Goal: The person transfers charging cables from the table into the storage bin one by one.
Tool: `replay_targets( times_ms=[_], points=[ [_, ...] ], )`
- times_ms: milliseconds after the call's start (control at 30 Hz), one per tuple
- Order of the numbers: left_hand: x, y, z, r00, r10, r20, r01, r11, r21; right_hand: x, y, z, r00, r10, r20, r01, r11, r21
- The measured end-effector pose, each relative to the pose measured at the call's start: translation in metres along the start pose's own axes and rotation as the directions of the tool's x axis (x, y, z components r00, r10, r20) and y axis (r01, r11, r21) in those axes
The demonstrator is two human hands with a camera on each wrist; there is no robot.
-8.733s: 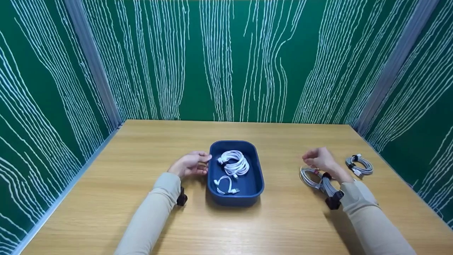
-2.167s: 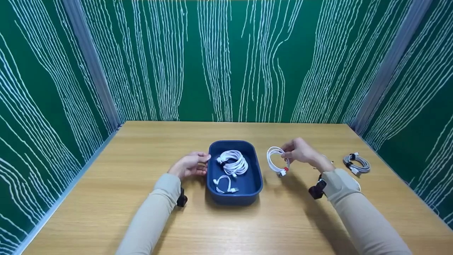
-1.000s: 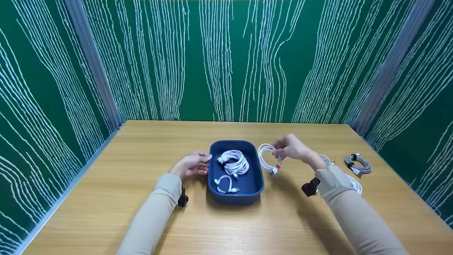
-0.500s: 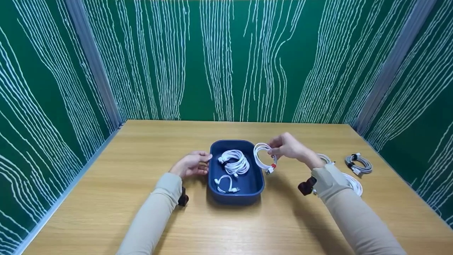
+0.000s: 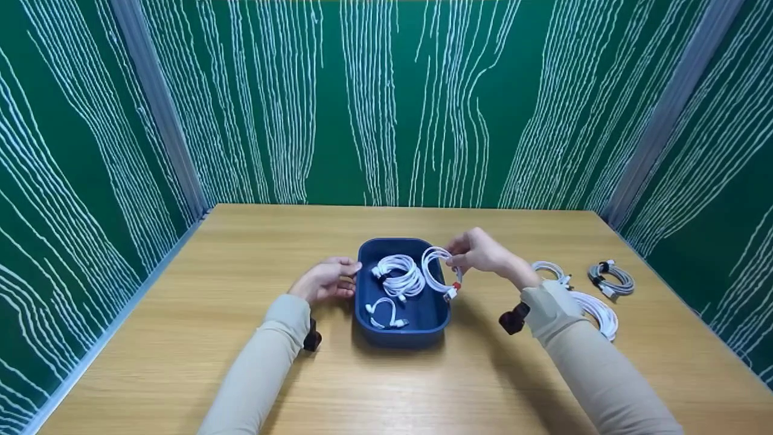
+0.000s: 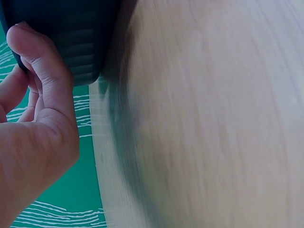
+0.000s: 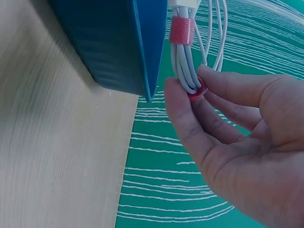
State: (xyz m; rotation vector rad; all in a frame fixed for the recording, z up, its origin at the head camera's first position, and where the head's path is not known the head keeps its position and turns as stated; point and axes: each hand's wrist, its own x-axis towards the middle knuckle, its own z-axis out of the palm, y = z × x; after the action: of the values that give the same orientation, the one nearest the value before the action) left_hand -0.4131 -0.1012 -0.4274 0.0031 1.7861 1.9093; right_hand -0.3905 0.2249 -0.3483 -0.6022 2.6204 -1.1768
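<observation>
My right hand (image 5: 480, 251) pinches a coiled white USB cable (image 5: 427, 272) between thumb and fingertips. In the right wrist view the cable (image 7: 183, 61) hangs from the fingers, bound by red straps. The coil overlaps the right rim of a dark blue plastic bin (image 5: 404, 339). My left hand (image 5: 326, 281) holds the bin's left side, its thumb at the rim and fingers against the outer wall (image 6: 80, 38). Inside the bin lie a thick white cable coil (image 5: 407, 284) with a black strap and a short white cable (image 5: 391, 314).
On the wooden table (image 5: 241, 241) to the right lie a grey cable coil (image 5: 619, 281) with a black strap, a light cable coil (image 5: 548, 267) and a white cable coil (image 5: 604, 314), partly hidden by the right sleeve. Green walls (image 5: 423, 121) with white lines stand around the table.
The right hand has picked up the red-strapped USB cable and carried it left to the bin's right rim. The left hand stays at the bin.
</observation>
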Motion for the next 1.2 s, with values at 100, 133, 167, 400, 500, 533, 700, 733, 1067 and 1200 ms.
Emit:
replay_targets(
  times_ms=[100, 133, 167, 400, 500, 533, 700, 733, 1067, 1200],
  points=[
    [-0.001, 0.0, 0.0, 1.0, 0.002, 0.002, -0.002, 1.0, 0.011, 0.002, -0.002, 0.004, 1.0, -0.02, 0.005, 0.02, 1.0, 0.0],
    [-0.001, 0.0, 0.0, 1.0, 0.002, 0.002, -0.002, 1.0, 0.009, 0.003, -0.002, 0.006, 1.0, -0.026, 0.006, 0.026, 1.0, -0.002],
    [-0.001, 0.0, 0.0, 1.0, 0.002, 0.003, -0.002, 1.0, 0.009, 0.003, -0.003, 0.007, 1.0, -0.031, 0.006, 0.031, 1.0, -0.007],
    [0.0, 0.0, 0.0, 1.0, 0.002, 0.004, -0.002, 1.0, 0.002, 0.006, -0.006, 0.015, 0.999, -0.04, 0.013, 0.04, 0.999, -0.025],
    [0.0, 0.0, 0.0, 1.0, 0.0, 0.007, 0.0, 1.0, 0.005, 0.007, -0.007, 0.019, 0.999, -0.034, 0.024, 0.034, 0.999, -0.023],
    [0.0, 0.0, 0.0, 1.0, -0.001, 0.008, 0.001, 1.0, 0.004, 0.007, -0.008, 0.02, 0.999, -0.028, 0.029, 0.029, 0.999, -0.025],
    [-0.001, 0.001, 0.0, 1.0, -0.005, 0.008, 0.005, 1.0, -0.002, 0.009, -0.013, 0.026, 0.999, 0.004, 0.047, -0.003, 1.0, -0.031],
    [-0.001, 0.001, 0.0, 1.0, -0.005, 0.006, 0.005, 1.0, -0.004, 0.009, -0.014, 0.027, 0.999, 0.005, 0.05, -0.004, 0.999, -0.033],
    [0.001, -0.001, 0.0, 1.0, 0.011, 0.001, -0.011, 1.0, 0.004, 0.012, -0.014, 0.039, 0.996, -0.047, 0.079, 0.052, 0.997, -0.054],
    [0.002, -0.002, 0.0, 1.0, 0.01, -0.008, -0.01, 1.0, 0.011, 0.012, -0.012, 0.04, 0.996, -0.079, 0.037, 0.081, 0.995, -0.064]
  ],
)
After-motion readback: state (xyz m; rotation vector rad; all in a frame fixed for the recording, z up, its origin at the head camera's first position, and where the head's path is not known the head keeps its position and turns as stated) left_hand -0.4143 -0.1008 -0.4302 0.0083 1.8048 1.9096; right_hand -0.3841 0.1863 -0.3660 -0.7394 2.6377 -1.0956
